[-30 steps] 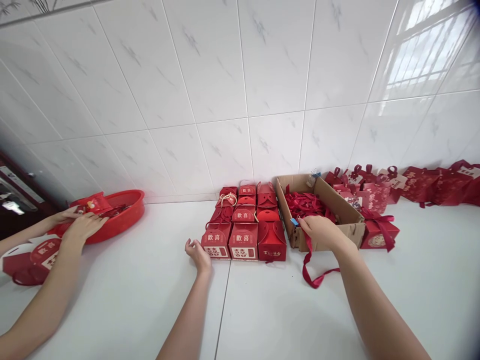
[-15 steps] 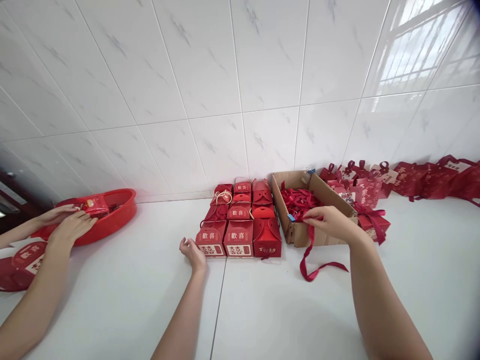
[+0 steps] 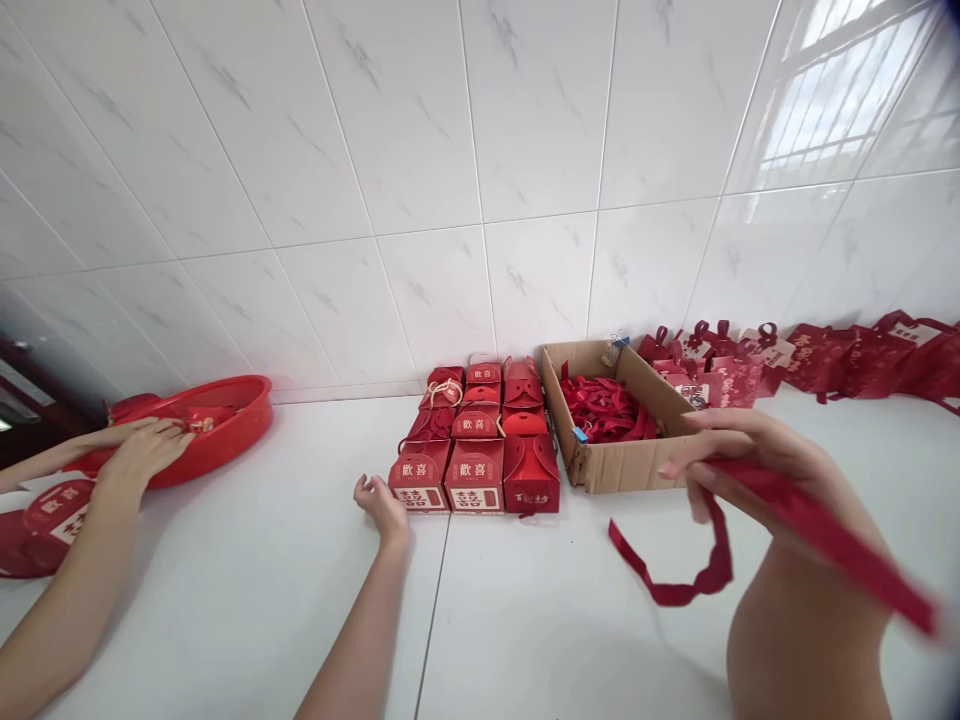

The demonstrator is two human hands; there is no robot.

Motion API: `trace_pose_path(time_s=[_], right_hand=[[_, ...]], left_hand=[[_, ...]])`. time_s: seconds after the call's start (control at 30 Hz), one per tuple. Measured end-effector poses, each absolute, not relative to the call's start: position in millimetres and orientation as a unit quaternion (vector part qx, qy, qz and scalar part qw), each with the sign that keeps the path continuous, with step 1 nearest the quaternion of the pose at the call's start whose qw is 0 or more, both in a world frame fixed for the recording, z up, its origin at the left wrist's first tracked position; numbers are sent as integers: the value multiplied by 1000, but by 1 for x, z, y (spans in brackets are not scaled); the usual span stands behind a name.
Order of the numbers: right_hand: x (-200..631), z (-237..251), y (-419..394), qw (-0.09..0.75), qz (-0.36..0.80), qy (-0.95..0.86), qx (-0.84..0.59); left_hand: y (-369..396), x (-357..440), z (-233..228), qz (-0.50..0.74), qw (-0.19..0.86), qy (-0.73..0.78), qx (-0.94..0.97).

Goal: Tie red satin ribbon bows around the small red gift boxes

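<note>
I am holding a red ribbon (image 3: pixel 817 525) in my right hand (image 3: pixel 750 455), which is hanging in the air in front of the cardboard box (image 3: pixel 622 462). The ribbon is passing under my fingers (image 3: pixel 694 470) and is pinched between them and the thumb; one end is trailing down to the left in a loop toward the white floor (image 3: pixel 525 620), the other is running off to the lower right across my forearm, blurred there. The box behind is lying open with more red ribbons (image 3: pixel 606 408) heaped inside.

My left hand (image 3: pixel 381 503) is resting on the floor, fingers loosely curled and gripping nothing, just beside the front-left gift box of the block of red gift boxes (image 3: pixel 474 445); I cannot tell whether it is touching that box.

Far to the left, another person's hands (image 3: pixel 142 450) are reaching into a red basin (image 3: pixel 225 425). What they are gripping is too small to make out. A flat red package (image 3: pixel 56 510) is lying near that person's forearm. More red gift bags (image 3: pixel 787 365) are lined up along the tiled wall (image 3: pixel 480 150) to the right.
</note>
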State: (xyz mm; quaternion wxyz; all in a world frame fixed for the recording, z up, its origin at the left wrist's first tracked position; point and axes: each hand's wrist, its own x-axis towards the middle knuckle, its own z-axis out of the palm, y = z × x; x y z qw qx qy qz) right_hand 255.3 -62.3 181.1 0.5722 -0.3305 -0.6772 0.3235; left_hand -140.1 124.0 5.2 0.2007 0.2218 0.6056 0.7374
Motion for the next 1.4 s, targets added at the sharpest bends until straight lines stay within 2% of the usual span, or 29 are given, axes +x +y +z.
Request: trace_pose_path(time_s=[0.13, 0.27, 0.43, 0.53, 0.67, 0.77, 0.9, 1.1, 1.3, 1.4], right_hand=[[256, 188, -49, 533, 288, -662, -441], [262, 184, -38, 488, 286, -648, -510], [260, 179, -31, 305, 304, -673, -602], [251, 181, -29, 244, 314, -684, -611], [236, 184, -28, 253, 325, -715, -565], [232, 187, -29, 254, 320, -730, -548], [235, 192, -31, 243, 297, -738, -555], [239, 192, -31, 208, 300, -771, -522], [229, 192, -25, 280, 345, -809, -385], [226, 191, -22, 304, 370, -797, -369]], left_hand=[[109, -136, 24, 737, 120, 617, 248], [84, -111, 66, 715, 87, 576, 387], [53, -56, 143, 562, 205, 485, 639], [32, -22, 181, 371, 335, 462, 732], [8, 13, 193, 217, 395, 448, 772], [2, 29, 187, 187, 398, 441, 783], [4, 28, 188, 209, 424, 422, 774], [-3, 5, 195, 246, 376, 452, 770], [-8, 6, 194, 276, 409, 428, 757], [-5, 8, 194, 283, 410, 437, 749]])
